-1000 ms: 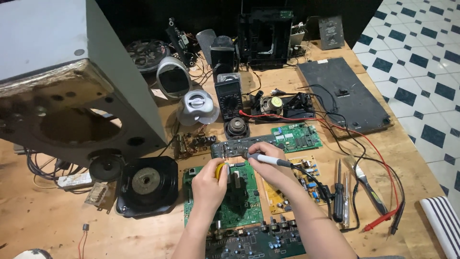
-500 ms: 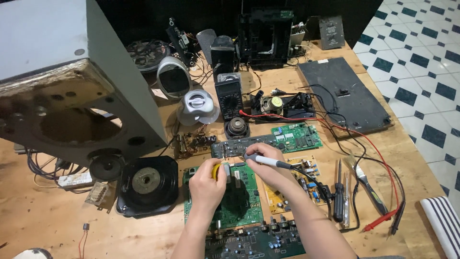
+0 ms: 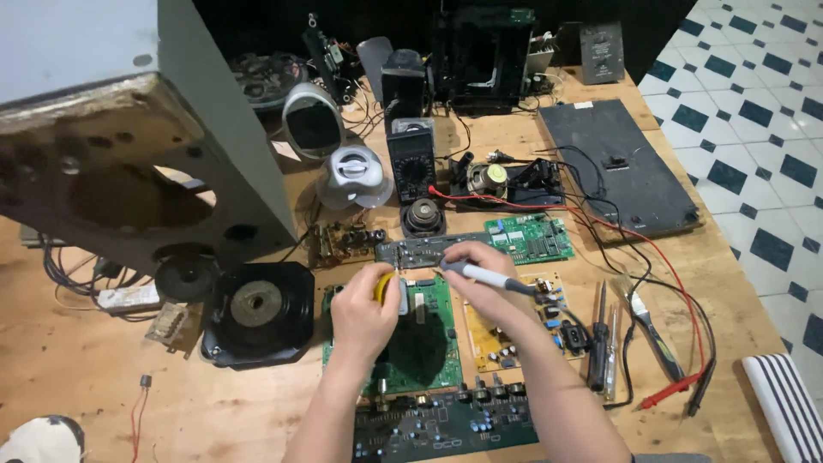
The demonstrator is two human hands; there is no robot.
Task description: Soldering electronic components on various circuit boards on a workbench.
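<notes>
- One large grey speaker cabinet [image 3: 129,129] fills the left of the wooden surface [image 3: 69,369], tipped so its cut-out baffle faces the camera; it is the biggest thing in view.
- One dark flat panel [image 3: 621,167] lies at the far right, well apart from the hands.
- One black speaker driver [image 3: 255,313] sits just left of the green circuit board [image 3: 424,339] that the person is working over — that board lies at the middle of the surface, under both hands.
- About five more boards can be counted around it: a dark one [image 3: 446,424] nearest the person, a yellow one [image 3: 506,330], a green one [image 3: 530,238], a grey strip [image 3: 424,251] and a small brown one [image 3: 343,243].
- One black multimeter [image 3: 410,161] stands beyond, its red lead [image 3: 669,283] trailing right.
- Two hands: the left hand [image 3: 364,313] has its fingers curled round a small yellow roll [image 3: 383,287], seemingly solder; the right hand [image 3: 480,274] pinches a pen-like iron [image 3: 484,276], tip pointing left toward the roll.
- The step looks like soldering a joint at the board's top edge — the next move would call for a steady tip and a fine feed.
</notes>
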